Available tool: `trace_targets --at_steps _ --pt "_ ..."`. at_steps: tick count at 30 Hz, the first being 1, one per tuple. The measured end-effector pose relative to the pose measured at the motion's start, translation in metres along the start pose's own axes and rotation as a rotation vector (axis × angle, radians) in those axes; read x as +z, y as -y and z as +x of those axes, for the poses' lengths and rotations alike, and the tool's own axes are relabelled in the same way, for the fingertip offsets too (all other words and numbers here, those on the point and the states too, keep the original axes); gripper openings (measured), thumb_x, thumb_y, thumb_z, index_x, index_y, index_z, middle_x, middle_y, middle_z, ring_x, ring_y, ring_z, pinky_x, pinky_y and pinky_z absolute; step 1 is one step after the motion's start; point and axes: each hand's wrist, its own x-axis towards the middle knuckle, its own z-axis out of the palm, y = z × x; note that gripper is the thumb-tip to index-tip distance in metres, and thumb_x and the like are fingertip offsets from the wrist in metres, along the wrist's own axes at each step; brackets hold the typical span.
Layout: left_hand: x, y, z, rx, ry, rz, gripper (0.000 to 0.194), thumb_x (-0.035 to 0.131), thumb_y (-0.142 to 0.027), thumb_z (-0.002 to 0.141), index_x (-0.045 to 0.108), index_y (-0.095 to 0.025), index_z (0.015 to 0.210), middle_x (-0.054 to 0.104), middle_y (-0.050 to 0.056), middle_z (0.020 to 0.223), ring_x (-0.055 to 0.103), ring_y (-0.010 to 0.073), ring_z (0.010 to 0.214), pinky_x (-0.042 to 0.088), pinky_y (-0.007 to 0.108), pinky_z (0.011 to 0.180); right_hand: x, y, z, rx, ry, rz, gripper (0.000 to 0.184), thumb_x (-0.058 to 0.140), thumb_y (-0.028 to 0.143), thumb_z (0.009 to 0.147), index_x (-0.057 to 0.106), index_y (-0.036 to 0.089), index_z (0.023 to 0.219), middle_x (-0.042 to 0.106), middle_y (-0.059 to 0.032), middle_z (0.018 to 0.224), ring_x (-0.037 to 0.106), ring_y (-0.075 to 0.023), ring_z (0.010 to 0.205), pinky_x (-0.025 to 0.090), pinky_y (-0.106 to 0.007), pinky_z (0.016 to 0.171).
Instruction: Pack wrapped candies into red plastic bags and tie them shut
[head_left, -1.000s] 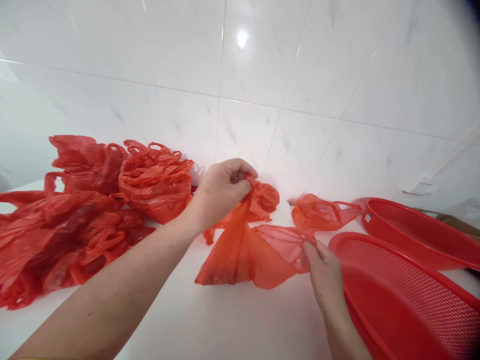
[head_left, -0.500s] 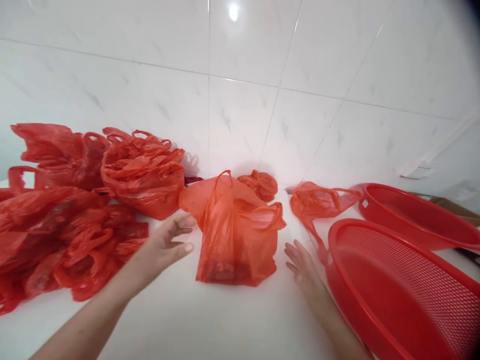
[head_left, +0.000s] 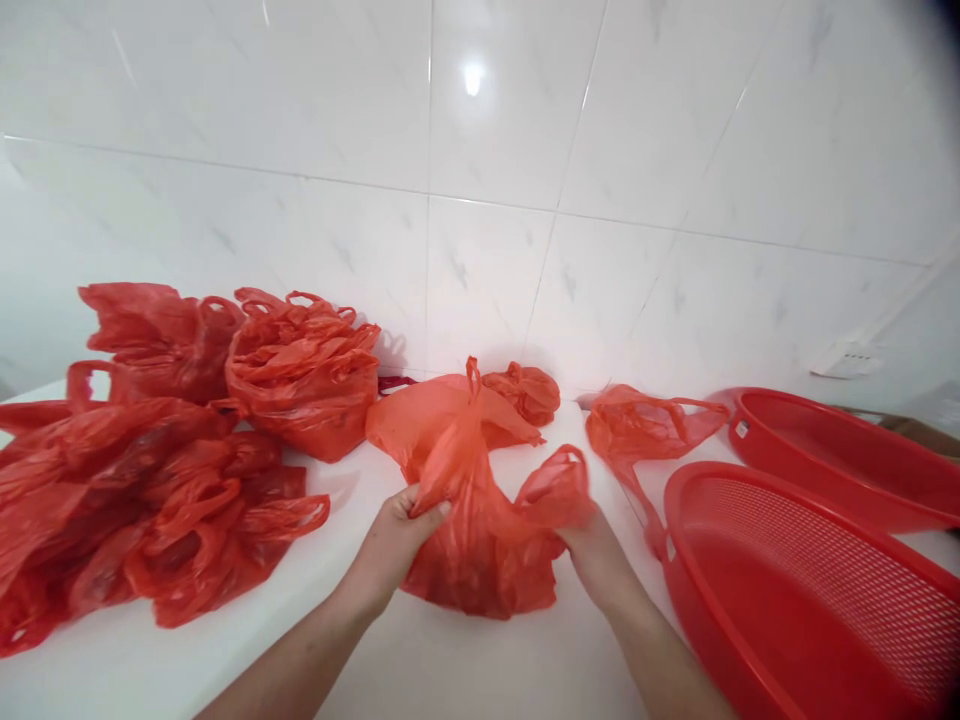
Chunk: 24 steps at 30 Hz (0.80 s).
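A red plastic bag (head_left: 484, 555) stands on the white table in front of me, its two handle loops pointing up and something darker showing through its base. My left hand (head_left: 405, 535) pinches the bag's left side between thumb and fingers. On the other side, my right hand (head_left: 589, 545) grips the bag below its right handle, with most of its fingers hidden behind the plastic. Just behind lies another red bag (head_left: 397, 420), spread fairly flat, and a small bunched red bag (head_left: 529, 395) sits against the wall.
To the left are a heap of filled red bags (head_left: 172, 500) and a rounded bag stuffed with bags (head_left: 304, 380). On the right stand a red mesh basket (head_left: 697, 480), a second red basket (head_left: 787, 400) and a loose red bag (head_left: 637, 425). A tiled wall (head_left: 495, 270) closes the back.
Both hands have moved inward from beside the bag and taken hold of its two sides. The bag's top is now gathered and pulled upright. The view has tilted up slightly.
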Motion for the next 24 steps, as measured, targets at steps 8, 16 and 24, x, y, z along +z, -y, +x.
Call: trace_targets --at_steps 8,16,24 --pt "-0.001 -0.01 0.011 0.016 -0.055 -0.315 0.025 0.067 -0.028 0.071 0.063 -0.019 0.094 0.071 0.004 0.093 0.067 0.0217 0.083 0.053 0.031 0.072 -0.033 0.009 0.017 -0.137 -0.096 0.404 0.022 0.056 0.037 0.081 0.065 0.026 0.097 0.065 -0.0039 0.112 0.059 -0.0254 0.105 0.049 -0.042 0.085" --pt "0.009 0.011 0.034 -0.091 0.024 -0.492 0.019 0.057 -0.007 0.063 0.063 -0.016 0.078 0.069 0.001 0.076 0.066 0.0174 0.074 0.051 0.026 0.067 -0.015 0.007 0.036 -0.077 -0.125 0.619 0.013 0.065 0.036 0.075 0.062 0.023 0.073 0.061 0.0033 0.063 0.057 -0.0135 0.059 0.049 -0.026 0.057" --pt "0.006 0.036 0.042 -0.204 0.337 -0.494 0.034 0.065 -0.025 0.078 0.062 -0.014 0.11 0.069 0.014 0.106 0.062 0.0291 0.103 0.048 0.04 0.09 0.02 -0.033 0.042 0.328 -0.055 0.77 0.027 0.076 0.041 0.066 0.066 0.02 0.078 0.067 -0.0014 0.076 0.059 -0.0158 0.069 0.05 -0.028 0.065"
